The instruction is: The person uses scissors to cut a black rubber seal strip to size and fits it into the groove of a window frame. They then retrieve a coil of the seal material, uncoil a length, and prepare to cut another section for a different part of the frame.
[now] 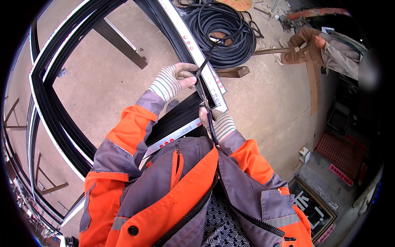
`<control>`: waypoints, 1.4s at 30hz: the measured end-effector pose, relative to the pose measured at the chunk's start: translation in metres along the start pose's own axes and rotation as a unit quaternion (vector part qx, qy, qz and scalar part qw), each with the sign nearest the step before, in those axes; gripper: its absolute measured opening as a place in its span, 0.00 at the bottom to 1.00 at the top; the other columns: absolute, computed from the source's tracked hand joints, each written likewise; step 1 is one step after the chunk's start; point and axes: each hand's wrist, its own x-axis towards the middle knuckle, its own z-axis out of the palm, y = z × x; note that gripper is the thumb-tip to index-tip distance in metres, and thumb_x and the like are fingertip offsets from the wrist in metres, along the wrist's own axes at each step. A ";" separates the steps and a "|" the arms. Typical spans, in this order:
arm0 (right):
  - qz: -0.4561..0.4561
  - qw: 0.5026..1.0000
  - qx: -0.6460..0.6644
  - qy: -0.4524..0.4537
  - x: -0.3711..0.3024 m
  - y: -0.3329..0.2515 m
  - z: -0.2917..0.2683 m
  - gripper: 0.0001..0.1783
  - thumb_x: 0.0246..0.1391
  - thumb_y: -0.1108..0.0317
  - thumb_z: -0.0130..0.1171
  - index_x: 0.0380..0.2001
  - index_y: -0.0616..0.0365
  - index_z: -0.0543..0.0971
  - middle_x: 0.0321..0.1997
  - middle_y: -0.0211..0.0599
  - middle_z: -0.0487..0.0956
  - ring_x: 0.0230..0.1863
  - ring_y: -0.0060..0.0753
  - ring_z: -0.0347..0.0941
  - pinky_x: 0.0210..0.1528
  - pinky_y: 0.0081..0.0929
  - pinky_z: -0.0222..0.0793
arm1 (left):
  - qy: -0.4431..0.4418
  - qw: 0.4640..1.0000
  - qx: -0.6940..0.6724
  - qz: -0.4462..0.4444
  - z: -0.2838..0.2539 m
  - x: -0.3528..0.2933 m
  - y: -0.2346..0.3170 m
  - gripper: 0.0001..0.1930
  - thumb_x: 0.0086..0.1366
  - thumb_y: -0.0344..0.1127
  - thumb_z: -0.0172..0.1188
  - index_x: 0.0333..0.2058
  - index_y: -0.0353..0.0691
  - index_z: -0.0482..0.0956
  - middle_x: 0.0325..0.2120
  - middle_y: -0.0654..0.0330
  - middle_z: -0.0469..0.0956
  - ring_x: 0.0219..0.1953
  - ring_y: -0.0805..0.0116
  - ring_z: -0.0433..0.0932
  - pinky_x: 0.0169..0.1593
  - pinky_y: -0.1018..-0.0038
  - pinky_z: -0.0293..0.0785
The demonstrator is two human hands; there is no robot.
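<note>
Frame [185,39], black with white film along its edges, is the reference for all positions below. Left hand [177,78], in a white glove with green stripes, is at the right-hand member, near the corner closest to the wearer; thumb and fingers are closed on a thin black strip [203,66]. The strip crosses the right-hand member. Right hand [219,122], gloved alike, is at that same corner, wrapped around dark-handled scissors [211,125]; the blades point toward the strip below the left hand. Blade contact with the strip cannot be determined. Coil [242,45] of black cord: on the floor, just right of the frame. Wooden block [233,72]: beside the right-hand member. Co-worker [306,47]: well apart, right of the frame.
</note>
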 end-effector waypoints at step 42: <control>0.014 0.991 0.116 0.065 -0.031 0.002 -0.022 0.23 0.59 0.50 0.59 0.36 0.64 0.80 0.23 0.42 0.78 0.26 0.27 0.74 0.32 0.29 0.71 | -0.013 0.997 0.028 -0.067 -0.001 0.013 0.020 0.16 0.70 0.46 0.56 0.35 0.37 0.79 0.25 0.60 0.80 0.22 0.79 0.74 0.28 0.81 0.72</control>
